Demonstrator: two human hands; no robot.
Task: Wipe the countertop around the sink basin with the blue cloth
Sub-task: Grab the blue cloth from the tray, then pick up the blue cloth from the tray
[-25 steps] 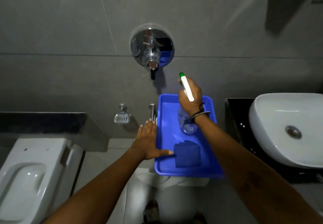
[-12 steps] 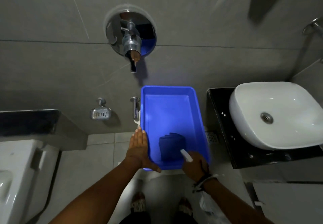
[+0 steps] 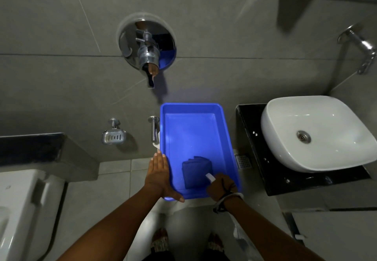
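Reaching for the folded blue cloth (image 3: 196,174) is, we judge, the step in hand; it lies near the front edge of the rectangular blue plastic tray (image 3: 227,138), untouched. Our left hand (image 3: 158,176) rests flat and open on the tray's left rim. Our right hand (image 3: 221,188) is curled round a white-tipped object, so it must free its fingers first. The black stone bench (image 3: 248,136) under the white sink basin (image 3: 314,132) awaits wiping.

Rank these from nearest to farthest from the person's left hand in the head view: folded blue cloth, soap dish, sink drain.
From the left hand:
1. Folded blue cloth, just right, inside the tray.
2. Soap dish, on the wall, up-left.
3. Sink drain, far right, in the basin.
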